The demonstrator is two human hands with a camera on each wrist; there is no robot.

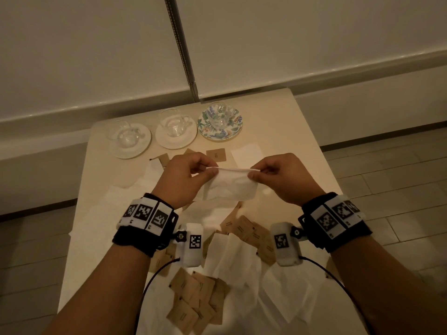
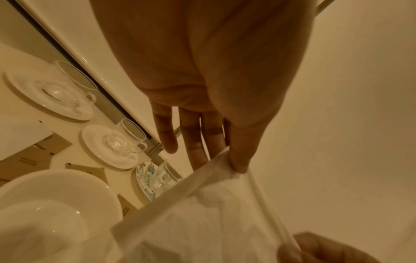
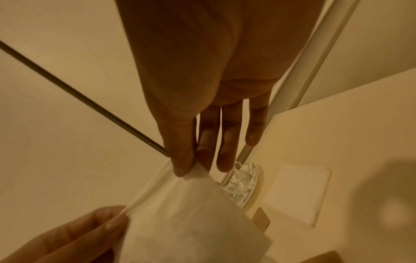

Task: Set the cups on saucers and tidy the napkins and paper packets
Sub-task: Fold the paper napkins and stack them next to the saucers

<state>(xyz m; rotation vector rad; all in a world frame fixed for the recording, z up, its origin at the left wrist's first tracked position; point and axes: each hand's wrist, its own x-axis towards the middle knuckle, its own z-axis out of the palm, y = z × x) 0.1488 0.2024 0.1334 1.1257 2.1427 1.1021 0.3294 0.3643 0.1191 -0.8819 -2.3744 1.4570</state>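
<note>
Napkins (image 1: 244, 257) (packets (image 1: 193, 301) among them) litter cream table (image 1: 302, 131).

Three cups (image 1: 175, 125) on saucers (image 1: 129, 141) line the counter's (image 1: 302, 131) far edge; packets (image 1: 193, 301) and napkins (image 1: 242, 257) lie nearer, below both hands.

Beyond grip: pale roller blinds (image 1: 84, 44) w/ metal bead chain (image 1: 180, 42). Below grip: cream rectangular tabletop (image 1: 302, 141). Right of grip: grey tiled floor (image 1: 399, 170).
</note>
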